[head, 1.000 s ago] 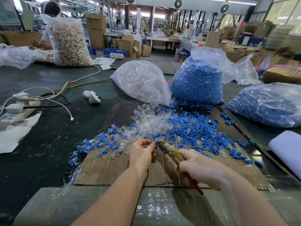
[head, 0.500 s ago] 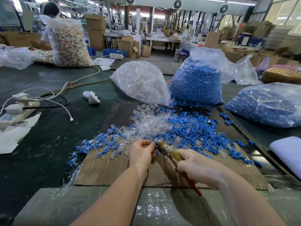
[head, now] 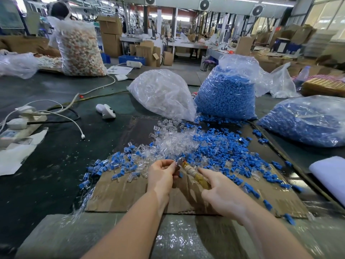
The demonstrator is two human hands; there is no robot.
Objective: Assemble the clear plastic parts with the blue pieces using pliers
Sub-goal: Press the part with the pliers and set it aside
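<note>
Risk: we judge the small clear part [head: 177, 162] could slip from the pliers [head: 194, 173] if squeezed off-centre, or our fingertips get nipped.
Left hand [head: 162, 176]: fingers curled, pinching the part at the tool's tip, a blue piece [head: 180, 175] beneath.
Right hand [head: 222, 191]: gripping the handles, forefinger extended along them.
Parts: loose on cardboard [head: 119, 195] on the bench.

Glossy clear plastic parts [head: 173, 141] and matt blue pieces [head: 220, 150] lying on rough brown cardboard [head: 119, 193]; pliers [head: 194, 173] wearing worn tape wrap; crinkled shiny bags [head: 162, 94].
</note>
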